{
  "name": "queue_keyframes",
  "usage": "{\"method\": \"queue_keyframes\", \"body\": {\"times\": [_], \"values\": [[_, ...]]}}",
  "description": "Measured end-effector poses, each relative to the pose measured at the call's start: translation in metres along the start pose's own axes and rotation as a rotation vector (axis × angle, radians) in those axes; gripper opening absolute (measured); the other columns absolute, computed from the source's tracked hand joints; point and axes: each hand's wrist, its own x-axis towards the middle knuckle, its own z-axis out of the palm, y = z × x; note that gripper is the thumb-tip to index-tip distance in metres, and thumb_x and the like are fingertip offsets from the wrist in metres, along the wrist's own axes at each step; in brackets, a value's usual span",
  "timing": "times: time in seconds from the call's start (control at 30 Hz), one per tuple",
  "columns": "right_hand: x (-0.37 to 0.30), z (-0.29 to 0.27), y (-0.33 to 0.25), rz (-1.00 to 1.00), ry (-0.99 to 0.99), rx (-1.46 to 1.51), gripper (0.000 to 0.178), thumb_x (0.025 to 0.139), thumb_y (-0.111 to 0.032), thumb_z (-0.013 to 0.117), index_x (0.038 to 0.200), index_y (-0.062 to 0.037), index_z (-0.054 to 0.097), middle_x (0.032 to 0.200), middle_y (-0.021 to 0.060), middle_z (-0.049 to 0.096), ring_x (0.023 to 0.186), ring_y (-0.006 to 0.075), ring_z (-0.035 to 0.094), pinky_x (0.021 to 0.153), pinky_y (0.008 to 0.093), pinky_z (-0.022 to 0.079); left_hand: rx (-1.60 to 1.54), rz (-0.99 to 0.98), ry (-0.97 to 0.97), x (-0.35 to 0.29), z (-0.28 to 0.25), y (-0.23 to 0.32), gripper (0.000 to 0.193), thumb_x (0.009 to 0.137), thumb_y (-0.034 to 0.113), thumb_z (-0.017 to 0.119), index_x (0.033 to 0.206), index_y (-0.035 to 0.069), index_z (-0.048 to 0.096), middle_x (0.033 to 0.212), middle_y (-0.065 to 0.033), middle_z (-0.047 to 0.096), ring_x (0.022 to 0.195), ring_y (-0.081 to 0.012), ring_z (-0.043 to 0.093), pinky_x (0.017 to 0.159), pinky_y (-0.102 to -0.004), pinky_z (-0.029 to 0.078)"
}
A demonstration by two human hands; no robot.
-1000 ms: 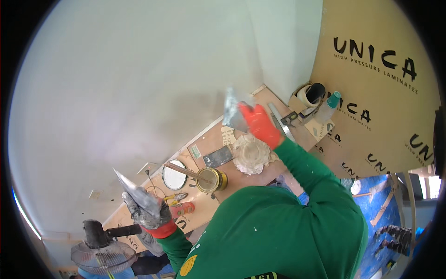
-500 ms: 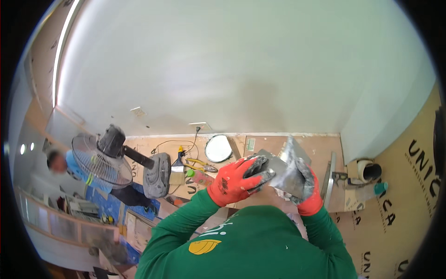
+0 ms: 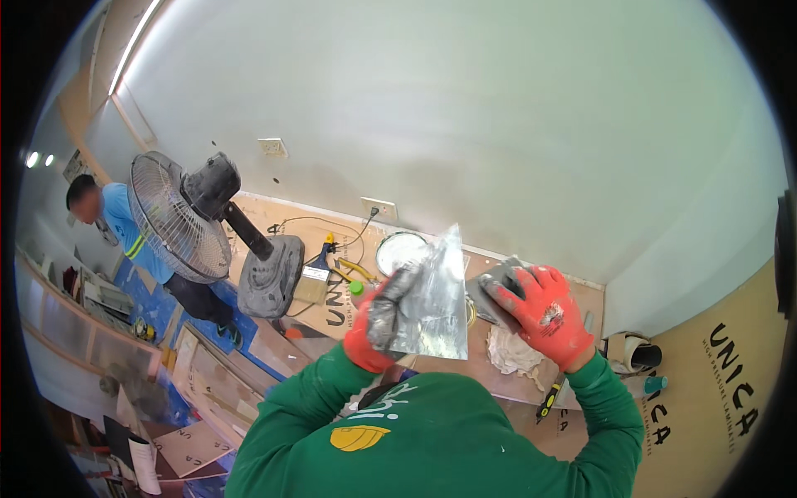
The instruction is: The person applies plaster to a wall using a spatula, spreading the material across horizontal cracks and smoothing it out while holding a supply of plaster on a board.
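Observation:
My left hand (image 3: pixel 383 319), in a red glove with a smeared dark palm, is closed on the edge of a shiny flat metal putty blade (image 3: pixel 437 303), held tilted up in front of me. My right hand (image 3: pixel 552 319), gloved alike, grips a smaller grey flat scraper (image 3: pixel 491 292), its fingers bent over the top face. A mound of white putty (image 3: pixel 513 355) lies on the board just below that hand. Beyond the shiny blade stands a round tub of white putty (image 3: pixel 397 249), partly hidden by it.
A dusty pedestal fan (image 3: pixel 270 278) stands left, beside a wide brush (image 3: pixel 314 284), yellow-handled pliers (image 3: pixel 357 270) and a green-capped bottle (image 3: pixel 357 288). A yellow-and-black cutter (image 3: pixel 548 403) and teal cup (image 3: pixel 654 384) lie right. Another person (image 3: pixel 137 220) is at far left; a wall (image 3: pixel 515 116) rises ahead.
My hands were close together with the blades overlapping; they are now farther apart. The shiny blade now stands by my left hand. The putty mound shows more, and the whole view has shifted.

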Motion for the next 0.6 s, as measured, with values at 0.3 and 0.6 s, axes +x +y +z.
{"method": "queue_keyframes", "body": {"times": [0.3, 0.6], "values": [[-0.084, 0.091, -0.021, 0.557, 0.404, 0.288, 0.048, 0.082, 0.001, 0.055, 0.129, -0.0024, 0.053, 0.116, 0.0238, 0.057, 0.102, 0.0389, 0.057, 0.086, 0.0417, 0.047, 0.0, 0.78, 0.032, 0.028, -0.104, 0.141, 0.037, 0.093, 0.019, 0.058, 0.126, 0.002, 0.054, 0.123, -0.0093, 0.059, 0.117, -0.0193, 0.053, 0.102, -0.0348, 0.041], [-0.13, 0.143, -0.019, 0.94, 0.315, 0.686, 0.04, 0.086, -0.004, 0.054, 0.126, -0.0006, 0.055, 0.116, 0.0197, 0.055, 0.103, 0.0346, 0.056, 0.088, 0.0382, 0.044, 0.431, 0.847, 0.243, -0.001, -0.146, 0.041, 0.066, 0.088, 0.022, 0.065, 0.144, 0.007, 0.033, 0.142, -0.0149, 0.044, 0.129, -0.0275, 0.045, 0.112, -0.0401, 0.032]]}}
